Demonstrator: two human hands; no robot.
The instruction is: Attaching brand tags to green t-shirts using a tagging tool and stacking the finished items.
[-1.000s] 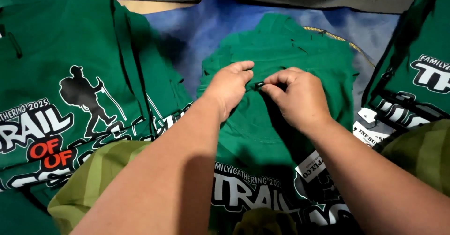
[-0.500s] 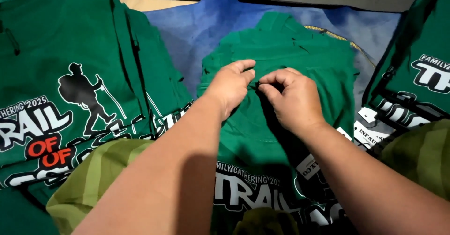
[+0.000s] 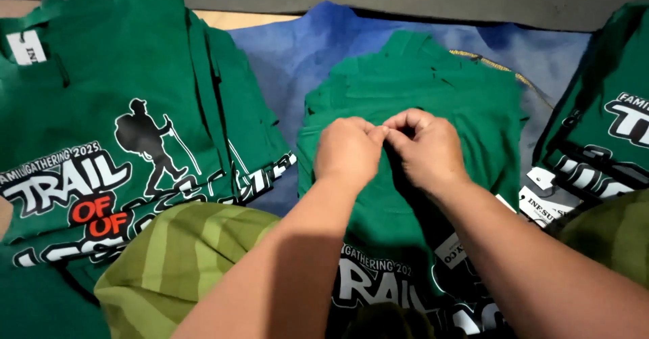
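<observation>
Forearms reach in from the near edge over a striped olive-green cloth [image 3: 182, 258]. Just beyond, the left hand [image 3: 348, 151] and right hand [image 3: 426, 150] meet fingertip to fingertip, both pinching a small fold at the middle of the folded plain green cotton shirt [image 3: 433, 89], which lies directly beneath them. Keeping that pinch tight and level would probably hold the fold neat. Farther off lies blue fabric [image 3: 304, 48].
</observation>
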